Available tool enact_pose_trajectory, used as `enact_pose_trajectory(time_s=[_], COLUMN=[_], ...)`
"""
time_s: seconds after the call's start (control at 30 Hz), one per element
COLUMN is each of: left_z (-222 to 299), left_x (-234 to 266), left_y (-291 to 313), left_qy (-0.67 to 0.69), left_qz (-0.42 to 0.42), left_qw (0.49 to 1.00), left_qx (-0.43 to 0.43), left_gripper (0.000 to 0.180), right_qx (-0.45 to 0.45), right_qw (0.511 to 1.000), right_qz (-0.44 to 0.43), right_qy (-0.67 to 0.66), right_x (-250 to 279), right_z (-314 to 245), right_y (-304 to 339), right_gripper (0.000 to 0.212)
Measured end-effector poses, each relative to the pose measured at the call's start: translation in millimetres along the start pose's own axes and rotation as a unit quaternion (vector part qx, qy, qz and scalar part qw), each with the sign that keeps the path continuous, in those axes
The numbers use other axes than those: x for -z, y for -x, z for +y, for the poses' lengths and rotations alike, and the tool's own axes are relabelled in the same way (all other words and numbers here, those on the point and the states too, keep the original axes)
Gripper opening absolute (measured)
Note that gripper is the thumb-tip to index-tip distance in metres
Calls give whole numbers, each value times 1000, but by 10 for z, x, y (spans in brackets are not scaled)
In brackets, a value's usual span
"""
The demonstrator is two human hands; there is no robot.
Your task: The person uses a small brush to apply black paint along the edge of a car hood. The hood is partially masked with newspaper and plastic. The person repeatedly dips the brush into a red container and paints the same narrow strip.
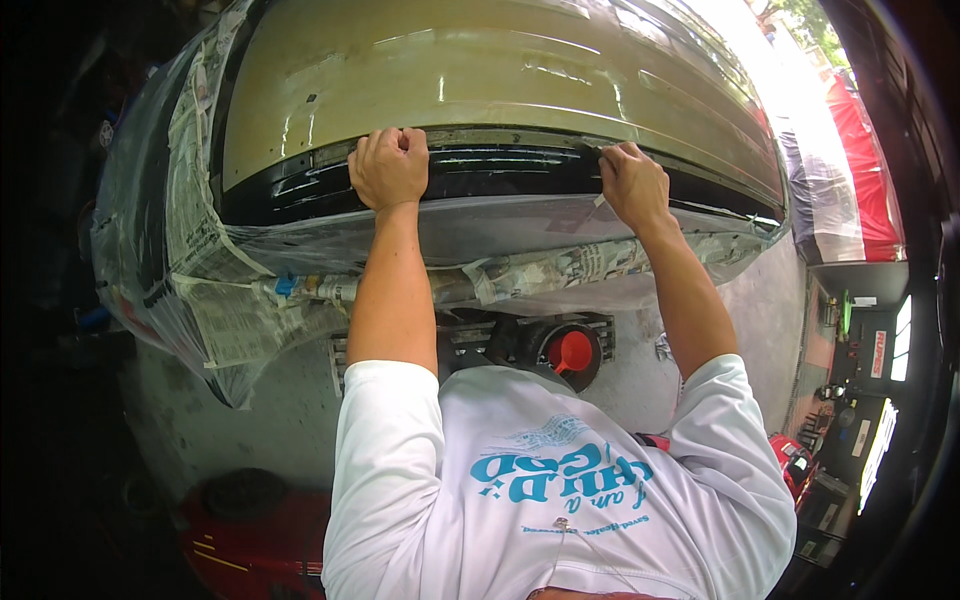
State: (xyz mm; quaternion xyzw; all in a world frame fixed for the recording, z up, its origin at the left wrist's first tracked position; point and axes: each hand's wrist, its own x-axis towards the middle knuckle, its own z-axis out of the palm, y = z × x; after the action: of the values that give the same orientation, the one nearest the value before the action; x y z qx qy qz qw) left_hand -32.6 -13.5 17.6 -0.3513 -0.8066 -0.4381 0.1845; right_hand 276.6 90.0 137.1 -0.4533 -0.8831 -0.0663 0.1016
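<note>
Head view: black band (510, 178) runs left to right.

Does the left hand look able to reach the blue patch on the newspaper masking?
Likely yes: nothing visible blocks the blue patch, though the left hand must leave the glossy black strip.

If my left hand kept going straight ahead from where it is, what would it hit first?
Probably the glossy olive-gold panel, just beyond the knuckles of your left hand; depth is unclear, so it might skim above instead.
</note>
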Motion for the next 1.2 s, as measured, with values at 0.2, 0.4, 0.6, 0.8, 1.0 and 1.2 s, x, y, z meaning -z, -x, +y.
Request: enact_pose_trajectory(time_s=[0.2,0.4,0.6,0.8,1.0,1.2], left_z=[11,0,-24,-3,-9,68], left_x=[17,-1,-16,-43,-36,-45], left_y=[-15,6,15,-17,13,11], left_qy=[2,14,10,9,-4,-4], left_qz=[2,6,0,15,15,-3], left_qw=[1000,1000,1000,1000,1000,1000], left_qx=[3,6,6,3,10,14], left_gripper=[25,26,28,27,27,28], right_qx=[4,52,76,94,110,102], right_qw=[997,991,988,988,985,958], right_qz=[-40,-60,-81,-71,-86,-255], right_qy=[73,108,109,100,100,82], right_x=[76,116,198,155,162,345], right_z=[-68,51,117,127,124,238], right_y=[-192,-324,-384,-412,-444,-1258], right_gripper=[19,19,18,19,18,20])
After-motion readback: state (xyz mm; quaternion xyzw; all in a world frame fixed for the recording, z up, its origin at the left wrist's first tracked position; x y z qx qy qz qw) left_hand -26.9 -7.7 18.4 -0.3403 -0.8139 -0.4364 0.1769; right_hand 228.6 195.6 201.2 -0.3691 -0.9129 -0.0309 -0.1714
